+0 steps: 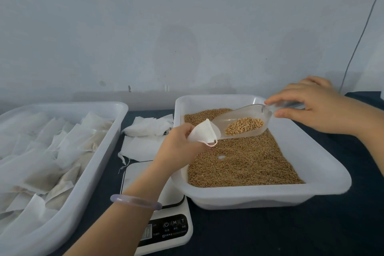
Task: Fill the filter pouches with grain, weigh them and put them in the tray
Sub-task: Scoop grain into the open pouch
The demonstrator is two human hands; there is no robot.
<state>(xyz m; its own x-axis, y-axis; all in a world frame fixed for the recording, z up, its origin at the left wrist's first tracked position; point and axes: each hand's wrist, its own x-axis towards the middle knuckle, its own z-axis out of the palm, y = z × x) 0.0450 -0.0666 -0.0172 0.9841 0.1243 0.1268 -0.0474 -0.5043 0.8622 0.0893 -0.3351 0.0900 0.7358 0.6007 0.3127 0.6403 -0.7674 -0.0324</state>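
My left hand (179, 145) holds a white filter pouch (204, 133) open above the left side of the grain tray (324, 174). My right hand (311, 104) grips the handle of a clear plastic scoop (239, 118) that carries a small heap of grain (245, 125). The scoop's tip sits in the pouch's mouth. Loose brown grain (243, 164) covers the tray floor. A white digital scale (164, 226) lies below my left forearm. The large white tray (108, 129) on the left holds several filled pouches (62, 151).
A pile of empty white pouches (145, 131) lies on the dark cloth between the two trays. A pale wall runs behind the table. A thin cable (359, 39) hangs down the wall at the right. My left wrist wears a pale bangle (135, 201).
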